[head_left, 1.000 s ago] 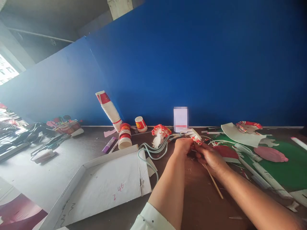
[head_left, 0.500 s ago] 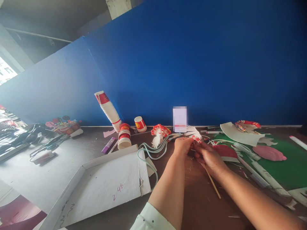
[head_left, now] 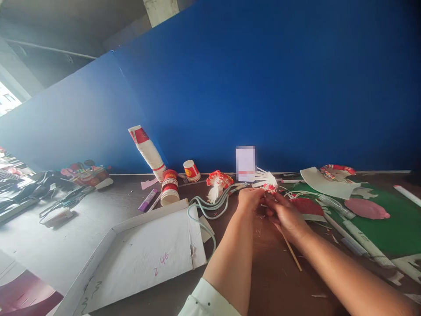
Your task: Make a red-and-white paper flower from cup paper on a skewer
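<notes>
Both my hands meet over the brown table (head_left: 263, 272) at mid-frame. My left hand (head_left: 250, 200) pinches a small paper-cup piece (head_left: 267, 181) cut into white strips with a red rim. My right hand (head_left: 285, 216) is closed on the same piece and on a thin wooden stick (head_left: 290, 249) that slants down toward me. A similar fringed red and white cup piece (head_left: 217, 182) lies just left of my hands, beside pale green tubing (head_left: 207, 206).
A flat white cardboard tray (head_left: 144, 254) lies at front left. Stacked red and white paper cups (head_left: 148, 151), a shorter stack (head_left: 169, 188), one cup (head_left: 192, 170) and a purple glue stick (head_left: 148, 199) stand behind it. Green sheet (head_left: 391, 224), pink cut-outs and white markers (head_left: 365, 241) fill the right. Blue partition behind.
The fringed cup piece in my hands has turned so its white strips fan out further up and left. Hands stay in place; the view has drifted slightly.
</notes>
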`<state>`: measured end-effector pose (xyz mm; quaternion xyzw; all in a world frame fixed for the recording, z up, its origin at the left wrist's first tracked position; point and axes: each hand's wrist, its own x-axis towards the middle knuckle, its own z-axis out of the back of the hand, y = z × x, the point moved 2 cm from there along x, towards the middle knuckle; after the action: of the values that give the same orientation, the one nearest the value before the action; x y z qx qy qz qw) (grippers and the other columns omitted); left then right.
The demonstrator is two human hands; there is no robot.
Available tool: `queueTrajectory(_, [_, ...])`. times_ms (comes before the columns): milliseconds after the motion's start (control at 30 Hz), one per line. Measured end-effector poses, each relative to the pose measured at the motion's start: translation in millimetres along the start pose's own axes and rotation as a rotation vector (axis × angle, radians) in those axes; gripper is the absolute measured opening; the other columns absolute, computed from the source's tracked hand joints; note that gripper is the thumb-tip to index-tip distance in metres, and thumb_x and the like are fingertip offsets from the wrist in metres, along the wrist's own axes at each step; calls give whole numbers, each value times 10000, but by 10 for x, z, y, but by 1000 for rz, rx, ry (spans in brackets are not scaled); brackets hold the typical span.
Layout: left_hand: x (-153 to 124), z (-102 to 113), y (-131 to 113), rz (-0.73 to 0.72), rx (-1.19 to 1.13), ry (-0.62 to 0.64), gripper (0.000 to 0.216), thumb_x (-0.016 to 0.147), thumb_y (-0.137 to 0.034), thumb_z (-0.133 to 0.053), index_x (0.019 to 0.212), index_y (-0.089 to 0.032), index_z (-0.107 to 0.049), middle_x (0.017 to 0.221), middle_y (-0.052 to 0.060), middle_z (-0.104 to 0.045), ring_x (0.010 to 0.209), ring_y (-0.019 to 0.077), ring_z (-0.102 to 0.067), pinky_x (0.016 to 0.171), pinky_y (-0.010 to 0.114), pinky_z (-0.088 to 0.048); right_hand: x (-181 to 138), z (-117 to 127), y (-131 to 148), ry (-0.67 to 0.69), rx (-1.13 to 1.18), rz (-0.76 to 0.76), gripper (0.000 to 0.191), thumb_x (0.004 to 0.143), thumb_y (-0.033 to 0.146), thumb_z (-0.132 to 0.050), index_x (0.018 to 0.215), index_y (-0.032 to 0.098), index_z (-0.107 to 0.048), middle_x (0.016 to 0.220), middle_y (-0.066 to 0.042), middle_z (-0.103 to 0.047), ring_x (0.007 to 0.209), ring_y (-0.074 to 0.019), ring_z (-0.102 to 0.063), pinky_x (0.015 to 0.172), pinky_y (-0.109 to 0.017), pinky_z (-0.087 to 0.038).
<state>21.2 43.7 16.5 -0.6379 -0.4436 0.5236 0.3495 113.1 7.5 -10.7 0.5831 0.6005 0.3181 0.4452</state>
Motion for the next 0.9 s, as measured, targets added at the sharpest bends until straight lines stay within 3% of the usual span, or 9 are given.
queueTrajectory(433, [127,24,102,-38,-122,114,52,652,-144,-693,625,-146,-648,590,49,-645,511,147,-585,451,231,-424,-16,-9,49,18,28,-16,317,654,291,-734,952,246,-635,687,24,-626,450,-54,-373,376,-160,-152])
queueTrajectory(667, [165,54,137,-17,-113,95,93,635,-159,-726,618,-164,-635,538,17,-607,489,129,-549,458,224,-409,21,18,17,79,39,3,309,678,305,-726,963,234,-630,724,8,-639,438,-40,-354,363,-148,-130])
queueTrajectory(900, [133,23,108,18,-159,67,174,634,-168,-758,577,-144,-594,485,-7,-525,463,103,-494,462,218,-380,25,13,10,53,76,-20,271,630,257,-735,877,212,-632,729,-8,-655,435,-43,-362,345,-150,-129])
